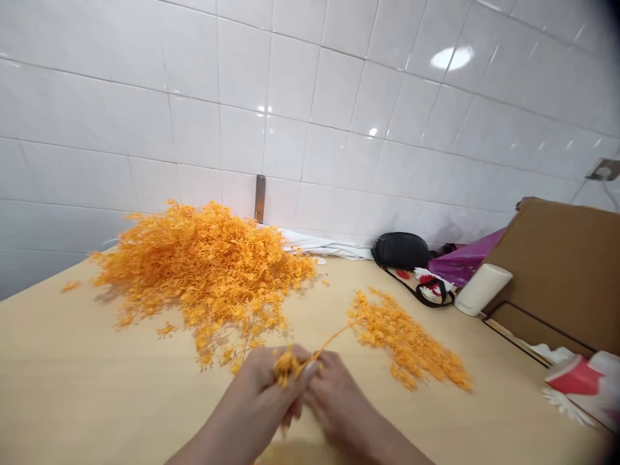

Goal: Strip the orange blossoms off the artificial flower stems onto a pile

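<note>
Both my hands meet at the front middle of the table. My left hand [264, 394] is closed around an orange flower sprig [287, 365], whose small blossoms stick out above the thumb. Pressed against it, my right hand [334, 394] is closed too; a thin orange stem [334, 336] rises from between the hands toward the right. The right fingers are partly hidden and a little blurred. Behind my left hand spreads a large heap of orange artificial-looking flower sprigs [198, 265]. A smaller bunch of orange sprigs [407, 339] lies to the right of my hands.
A black bag [401, 250] with a strap lies at the back by the tiled wall. Right of it are purple plastic [467, 255], a cream cylinder [483, 289] and a large brown box [566, 265]. A red and white cup [576, 374] lies at the right edge.
</note>
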The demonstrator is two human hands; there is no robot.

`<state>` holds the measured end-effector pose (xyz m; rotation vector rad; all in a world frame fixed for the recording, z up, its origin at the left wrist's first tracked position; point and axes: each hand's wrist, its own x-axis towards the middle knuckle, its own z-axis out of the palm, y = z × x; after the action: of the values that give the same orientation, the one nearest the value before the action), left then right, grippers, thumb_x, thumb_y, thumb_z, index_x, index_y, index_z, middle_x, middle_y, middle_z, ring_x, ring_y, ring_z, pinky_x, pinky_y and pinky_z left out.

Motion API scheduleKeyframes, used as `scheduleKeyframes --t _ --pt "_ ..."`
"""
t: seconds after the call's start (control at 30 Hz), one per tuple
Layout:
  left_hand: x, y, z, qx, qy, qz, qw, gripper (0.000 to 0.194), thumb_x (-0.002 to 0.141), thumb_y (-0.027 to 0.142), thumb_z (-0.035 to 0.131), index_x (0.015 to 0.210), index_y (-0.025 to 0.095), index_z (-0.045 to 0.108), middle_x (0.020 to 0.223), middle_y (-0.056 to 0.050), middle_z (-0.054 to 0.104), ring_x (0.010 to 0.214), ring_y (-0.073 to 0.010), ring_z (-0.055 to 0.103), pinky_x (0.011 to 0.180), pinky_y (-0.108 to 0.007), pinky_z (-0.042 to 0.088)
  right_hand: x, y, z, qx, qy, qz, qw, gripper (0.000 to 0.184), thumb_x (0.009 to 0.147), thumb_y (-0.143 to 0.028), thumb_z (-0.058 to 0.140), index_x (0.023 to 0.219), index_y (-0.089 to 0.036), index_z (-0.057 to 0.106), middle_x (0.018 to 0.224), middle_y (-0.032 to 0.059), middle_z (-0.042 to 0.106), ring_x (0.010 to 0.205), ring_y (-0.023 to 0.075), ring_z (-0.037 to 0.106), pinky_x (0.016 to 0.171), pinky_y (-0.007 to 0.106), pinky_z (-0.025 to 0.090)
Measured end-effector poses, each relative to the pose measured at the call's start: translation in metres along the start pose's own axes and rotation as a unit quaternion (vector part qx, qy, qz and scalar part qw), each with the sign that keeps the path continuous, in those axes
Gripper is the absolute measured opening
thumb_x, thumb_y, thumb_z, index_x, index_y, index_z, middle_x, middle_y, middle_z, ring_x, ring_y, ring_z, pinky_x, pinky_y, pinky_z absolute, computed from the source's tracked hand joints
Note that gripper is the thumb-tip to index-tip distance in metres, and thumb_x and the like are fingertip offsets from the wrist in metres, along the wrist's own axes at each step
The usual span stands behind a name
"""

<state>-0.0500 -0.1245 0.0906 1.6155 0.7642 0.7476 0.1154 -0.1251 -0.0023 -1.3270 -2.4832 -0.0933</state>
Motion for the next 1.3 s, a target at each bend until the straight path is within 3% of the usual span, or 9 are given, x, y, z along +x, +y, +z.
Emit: scheduleKeyframes --t 0.17,0.27,0.43,0.53,0.67,0.83,1.03,1.2,1.3 --pt "0.065 -0.013 0.046 -0.066 -0.022 -0.013 0.997 0.033 0.069 0.044 0.049 0.055 0.014 0.048 0.047 0.002 0.043 0.042 -0.0075 0.038 0.040 -0.020 0.027 -0.035 0.063 -0.025 -0.139 0.081 0.295 0.942 0.021 0.080 -0.021 0.039 0.069 -0.018 0.057 0.096 0.0116 0.056 0.088 0.0253 0.044 0.071 0.039 0.034" --pt "0.087 -0.038 0.050 -0.103 -0.014 -0.049 0.993 0.032 0.070 0.045 0.047 0.065 0.014 0.051 0.037 0.007 0.034 0.034 -0.0050 0.026 0.037 -0.020 0.023 -0.028 0.081 -0.040 -0.086 0.177 0.311 0.930 0.023 0.081 -0.024 0.036 0.071 -0.018 0.056 0.093 0.0105 0.056 0.086 0.0235 0.046 0.070 0.037 0.036" --pt "0.096 -0.069 0.020 -0.099 -0.009 -0.104 0.990 0.040 0.066 0.053 0.049 0.064 0.013 0.051 0.034 0.011 0.020 0.033 -0.0029 0.009 0.036 -0.021 0.010 0.009 0.084 -0.063 0.081 0.350 0.305 0.882 0.018 0.080 -0.028 0.038 0.075 -0.018 0.051 0.076 0.0052 0.055 0.074 0.0176 0.050 0.068 0.030 0.039" --pt "0.093 -0.076 0.009 -0.057 0.015 -0.096 0.994 0.044 0.068 0.056 0.044 0.062 0.013 0.052 0.035 0.010 0.022 0.032 -0.0035 0.014 0.037 -0.021 0.010 0.032 0.070 -0.059 0.130 0.335 0.248 0.899 0.016 0.079 -0.030 0.040 0.075 -0.018 0.051 0.076 0.0051 0.056 0.075 0.0182 0.051 0.069 0.031 0.039" --pt "0.091 -0.080 0.012 -0.009 0.016 -0.071 0.997 0.034 0.070 0.045 0.047 0.053 0.016 0.045 0.038 0.008 0.027 0.035 -0.0040 0.019 0.039 -0.021 0.012 0.054 0.049 -0.042 0.182 0.198 0.134 0.954 0.026 0.076 -0.030 0.046 0.099 -0.019 0.052 0.093 0.0074 0.057 0.090 0.0202 0.048 0.078 0.034 0.035" --pt "0.093 -0.083 0.016 0.000 -0.017 -0.040 0.999 0.032 0.070 0.033 0.046 0.046 0.018 0.031 0.039 0.008 0.020 0.038 -0.0042 0.015 0.040 -0.022 0.011 0.062 0.044 -0.028 0.211 0.053 0.167 0.962 0.018 0.076 -0.025 0.043 0.064 -0.019 0.055 0.066 0.0007 0.058 0.071 0.0154 0.050 0.065 0.026 0.036" --pt "0.086 -0.072 0.012 -0.055 -0.025 -0.058 0.996 0.028 0.075 0.039 0.043 0.061 0.015 0.049 0.039 0.008 0.022 0.038 -0.0049 0.017 0.041 -0.021 0.012 0.060 0.064 -0.027 0.206 0.180 0.249 0.929 0.026 0.078 -0.028 0.036 0.055 -0.019 0.043 0.052 -0.0019 0.048 0.051 0.0116 0.043 0.050 0.022 0.030" --pt "0.079 -0.068 0.007 -0.115 -0.076 -0.061 0.988 0.030 0.073 0.040 0.049 0.062 0.012 0.053 0.041 0.006 0.031 0.038 -0.0040 0.022 0.041 -0.021 0.014 0.044 0.121 -0.040 0.147 0.384 0.435 0.801 0.027 0.077 -0.036 0.034 0.059 -0.019 0.045 0.054 0.0027 0.051 0.053 0.0163 0.046 0.052 0.027 0.032" --pt "0.092 -0.060 0.002 -0.244 -0.002 -0.032 0.969 0.021 0.072 0.034 0.053 0.073 0.013 0.054 0.047 0.006 0.037 0.039 -0.0033 0.027 0.043 -0.019 0.021 0.035 0.134 -0.040 0.090 0.352 0.433 0.825 0.018 0.073 -0.032 0.041 0.067 -0.018 0.052 0.068 0.0076 0.055 0.066 0.0208 0.049 0.058 0.031 0.035"
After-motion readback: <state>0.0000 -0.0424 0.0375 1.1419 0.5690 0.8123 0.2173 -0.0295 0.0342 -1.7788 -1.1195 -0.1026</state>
